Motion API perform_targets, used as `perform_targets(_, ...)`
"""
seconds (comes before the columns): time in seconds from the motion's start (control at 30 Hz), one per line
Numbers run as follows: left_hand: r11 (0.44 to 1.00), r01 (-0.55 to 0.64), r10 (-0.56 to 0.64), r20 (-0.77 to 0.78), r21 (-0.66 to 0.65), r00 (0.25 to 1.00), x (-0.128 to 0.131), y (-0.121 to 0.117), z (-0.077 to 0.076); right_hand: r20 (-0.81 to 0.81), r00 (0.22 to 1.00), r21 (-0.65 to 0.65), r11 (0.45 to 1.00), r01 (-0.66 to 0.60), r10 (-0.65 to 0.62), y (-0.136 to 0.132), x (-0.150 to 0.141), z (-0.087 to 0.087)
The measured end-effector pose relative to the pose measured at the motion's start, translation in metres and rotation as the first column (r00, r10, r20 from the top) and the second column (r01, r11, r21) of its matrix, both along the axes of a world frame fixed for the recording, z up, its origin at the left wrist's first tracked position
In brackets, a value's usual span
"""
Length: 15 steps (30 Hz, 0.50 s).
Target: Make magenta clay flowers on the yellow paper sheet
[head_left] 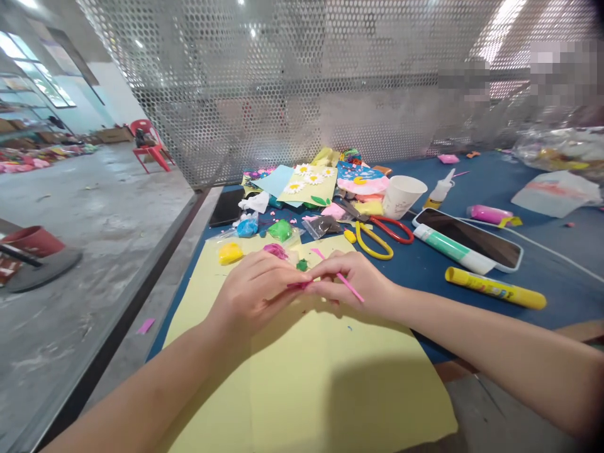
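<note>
our left hand (pixel 255 292) and right hand (pixel 353 283) meet just above a yellow card sheet (pixel 302 384) on the blue bench (pixel 472 321). our left fingers (pixel 283 272) are pressed together, pinching a dark pink clay strip (pixel 298 284), whose tip touches the right hand. our right fingers (pixel 340 264) curl closed around a thin pink stick (pixel 352 288), which slants across them.

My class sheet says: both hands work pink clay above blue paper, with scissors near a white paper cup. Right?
Not quite: the sheet under the hands is pale yellow, not blue, as the head view shows. The rest stands: the left hand and right hand work pink clay above it, with scissors near a white paper cup.
</note>
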<state>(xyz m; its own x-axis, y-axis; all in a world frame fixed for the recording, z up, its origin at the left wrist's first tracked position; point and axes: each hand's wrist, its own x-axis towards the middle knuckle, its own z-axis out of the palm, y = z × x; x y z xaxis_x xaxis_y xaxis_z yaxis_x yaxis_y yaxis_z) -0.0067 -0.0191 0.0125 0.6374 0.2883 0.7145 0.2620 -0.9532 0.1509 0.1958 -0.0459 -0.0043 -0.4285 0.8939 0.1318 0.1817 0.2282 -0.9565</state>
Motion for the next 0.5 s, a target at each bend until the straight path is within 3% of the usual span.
perform_targets(0.2, 0.998, -0.026, 0.028, -0.024, 0.055, 0.999, 0.0, 0.001, -0.001, 0.002, 0.997, -0.11, 0.991, 0.081, -0.081, -0.002, -0.004, 0.0)
perform_targets(0.33, 0.998, -0.034, 0.033, -0.026, -0.046, 0.999, -0.003, 0.003, -0.002, 0.003, 0.993, -0.084, 0.989, 0.12, -0.12, 0.0, -0.002, 0.002)
perform_targets(0.5, 0.967, -0.212, 0.209, -0.033, -0.144, 0.977, -0.011, 0.012, -0.006, -0.145, 0.955, -0.008, 0.966, 0.259, -0.258, 0.01, 0.01, -0.001)
